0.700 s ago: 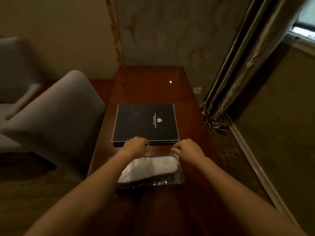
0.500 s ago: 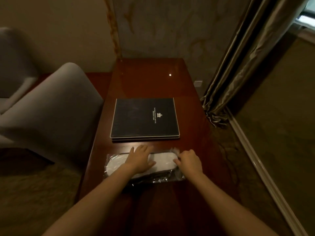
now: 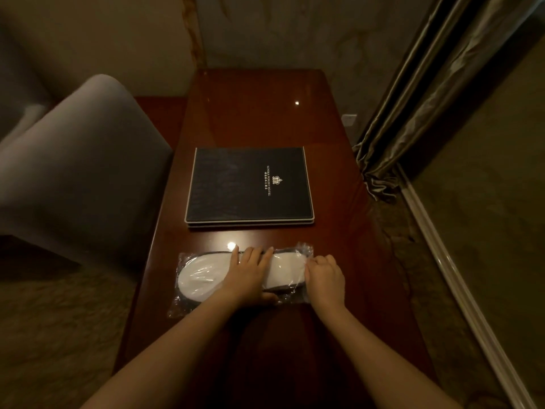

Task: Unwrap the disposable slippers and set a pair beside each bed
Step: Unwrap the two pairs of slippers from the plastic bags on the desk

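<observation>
White disposable slippers [image 3: 200, 278] with dark edging lie flat in a clear plastic wrapper [image 3: 305, 251] on the dark red wooden table [image 3: 339, 261], lengthwise from left to right. My left hand [image 3: 250, 276] rests flat on the middle of the pack, fingers spread and pressing down. My right hand [image 3: 324, 277] is curled at the wrapper's right end, its fingertips pinching the plastic. The middle of the slippers is hidden under my left hand.
A black hotel folder [image 3: 250, 185] lies on the table just behind the pack. A grey armchair [image 3: 76, 160] stands close to the table's left side. A curtain [image 3: 427, 84] hangs at the right, above carpet and a skirting strip [image 3: 460, 284].
The pack was lowered flat onto the table. My left hand moved from its far edge onto its middle and spread out. My right hand stayed at the right end.
</observation>
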A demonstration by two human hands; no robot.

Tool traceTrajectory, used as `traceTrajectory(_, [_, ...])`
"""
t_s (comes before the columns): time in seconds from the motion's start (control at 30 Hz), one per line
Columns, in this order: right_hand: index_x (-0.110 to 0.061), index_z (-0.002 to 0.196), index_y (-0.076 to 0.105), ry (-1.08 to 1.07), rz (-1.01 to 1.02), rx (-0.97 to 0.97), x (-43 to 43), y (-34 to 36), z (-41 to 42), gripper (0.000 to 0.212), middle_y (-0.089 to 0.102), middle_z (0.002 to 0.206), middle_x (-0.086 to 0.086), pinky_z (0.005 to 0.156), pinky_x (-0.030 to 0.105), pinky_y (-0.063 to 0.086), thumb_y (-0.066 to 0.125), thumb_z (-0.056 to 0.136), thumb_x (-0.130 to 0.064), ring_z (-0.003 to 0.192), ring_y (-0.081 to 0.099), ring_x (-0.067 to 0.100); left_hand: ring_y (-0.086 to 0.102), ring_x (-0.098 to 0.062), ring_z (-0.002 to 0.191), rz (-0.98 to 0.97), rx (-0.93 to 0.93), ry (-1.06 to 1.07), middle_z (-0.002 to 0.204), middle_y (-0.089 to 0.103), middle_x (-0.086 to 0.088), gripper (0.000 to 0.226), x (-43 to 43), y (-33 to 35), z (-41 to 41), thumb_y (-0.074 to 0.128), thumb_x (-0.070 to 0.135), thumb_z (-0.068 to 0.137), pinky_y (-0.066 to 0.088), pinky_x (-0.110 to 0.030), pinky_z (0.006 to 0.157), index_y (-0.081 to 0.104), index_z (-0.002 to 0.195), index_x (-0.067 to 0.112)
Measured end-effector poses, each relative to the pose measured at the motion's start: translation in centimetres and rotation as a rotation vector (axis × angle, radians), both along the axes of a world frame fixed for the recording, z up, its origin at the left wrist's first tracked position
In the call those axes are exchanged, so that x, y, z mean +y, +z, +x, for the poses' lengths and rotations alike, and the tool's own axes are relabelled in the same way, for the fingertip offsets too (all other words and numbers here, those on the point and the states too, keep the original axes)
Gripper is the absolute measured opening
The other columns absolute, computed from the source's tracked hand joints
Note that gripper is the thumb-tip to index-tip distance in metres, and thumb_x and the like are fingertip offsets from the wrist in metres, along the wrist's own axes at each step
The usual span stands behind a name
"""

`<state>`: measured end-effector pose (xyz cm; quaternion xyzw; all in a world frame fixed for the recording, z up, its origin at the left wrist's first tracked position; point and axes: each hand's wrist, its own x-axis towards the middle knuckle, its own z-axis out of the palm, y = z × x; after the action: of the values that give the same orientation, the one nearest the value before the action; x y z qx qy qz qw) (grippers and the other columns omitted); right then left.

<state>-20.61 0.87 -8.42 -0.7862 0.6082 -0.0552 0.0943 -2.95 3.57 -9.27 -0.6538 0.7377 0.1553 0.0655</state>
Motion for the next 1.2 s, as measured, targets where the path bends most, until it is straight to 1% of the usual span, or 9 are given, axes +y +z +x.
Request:
traceTrajectory(0.07, [-0.009,0.093,0.068,-0.013,-0.055,-0.009,0.0,0.2,-0.1,0.011,0.068,0.093,0.003,0.07,0.027,0.045,0.061,0.084,-0.012,0.088,0.058,0.019,0.025,-0.026,0.137,-0.012,0.001,0.001,0.146,0.03,-0.007,0.109,0.0,0.5,-0.2,0.061,0.065,0.067,0.003,-0.055,0.115,0.01,0.149,0.017])
traceTrajectory(0.27, [-0.012,0.095,0.068,-0.014,-0.123,-0.121,-0.9,1.6,-0.3,0.016,0.069,0.091,0.004,0.069,0.025,0.045,0.052,0.09,-0.015,0.084,0.058,0.017,0.031,-0.025,0.13,-0.097,0.006,0.019,0.142,0.035,-0.006,0.106,-0.8,2.9,0.0,0.06,0.068,0.065,0.017,-0.05,0.113,0.015,0.148,0.019])
traceTrajectory(0.4, [-0.008,0.092,0.07,-0.06,-0.298,-0.322,-3.3,5.4,0.1,0.014,0.071,0.084,0.007,0.063,0.028,0.049,0.057,0.09,-0.014,0.076,0.062,0.018,0.032,-0.024,0.129,-0.284,0.016,0.052,0.141,0.036,-0.004,0.103,-2.7,6.3,0.5,0.061,0.065,0.065,0.019,-0.045,0.111,0.019,0.148,0.021])
traceTrajectory(0.53, [-0.008,0.099,0.07,-0.237,-0.313,-0.632,-6.4,9.4,0.3,0.018,0.07,0.087,0.003,0.064,0.012,0.043,0.056,0.091,-0.014,0.071,0.056,0.006,0.033,-0.025,0.128,-0.415,0.072,0.081,0.14,0.038,-0.005,0.101,-4.8,10.1,1.3,0.065,0.062,0.064,0.02,-0.044,0.111,0.022,0.146,0.021])
traceTrajectory(0.6, [-0.009,0.099,0.071,-0.345,-0.288,-0.791,-7.6,10.3,-0.3,0.018,0.067,0.08,-0.002,0.052,0.004,0.039,0.056,0.091,-0.015,0.061,0.05,-0.004,0.032,-0.025,0.129,-0.446,0.102,0.107,0.141,0.039,-0.004,0.102,-5.4,11.3,1.9,0.067,0.061,0.064,0.021,-0.045,0.111,0.022,0.146,0.022])
traceTrajectory(0.67, [-0.009,0.1,0.071,-0.387,-0.216,-0.845,-8.2,10.2,-1.0,0.019,0.061,0.074,-0.008,0.046,0.006,0.04,0.056,0.091,-0.015,0.056,0.048,-0.007,0.032,-0.024,0.13,-0.444,0.128,0.102,0.141,0.038,-0.003,0.102,-5.5,11.8,2.2,0.069,0.061,0.063,0.021,-0.044,0.111,0.022,0.146,0.023])
traceTrajectory(0.83, [-0.009,0.099,0.067,-0.406,0.152,-0.974,-8.3,8.4,-1.6,0.022,0.063,0.073,-0.006,0.053,0.02,0.047,0.05,0.094,-0.022,0.063,0.061,0.013,0.032,-0.021,0.129,-0.409,0.092,0.068,0.14,0.039,-0.001,0.103,-4.6,11.2,2.5,0.067,0.061,0.062,0.019,-0.04,0.111,0.021,0.146,0.025])
traceTrajectory(0.97, [-0.024,0.104,0.055,-0.294,0.359,-0.985,-8.4,9.1,-0.7,0.028,0.06,0.084,-0.012,0.056,0.018,0.044,0.049,0.09,-0.047,0.074,0.059,0.004,0.032,-0.021,0.13,-0.393,0.123,0.104,0.14,0.038,0.0,0.103,-4.5,11.0,2.8,0.067,0.063,0.06,0.018,-0.042,0.112,0.022,0.145,0.026])
traceTrajectory(1.2, [-0.012,0.113,0.059,-0.252,0.333,-0.953,-9.3,9.0,-1.3,0.026,0.065,0.084,-0.005,0.055,0.015,0.047,0.06,0.087,-0.01,0.072,0.064,0.007,0.031,-0.022,0.13,-0.393,0.164,0.145,0.143,0.036,0.0,0.104,-4.6,11.6,3.9,0.067,0.064,0.062,0.02,-0.042,0.112,0.021,0.146,0.026])
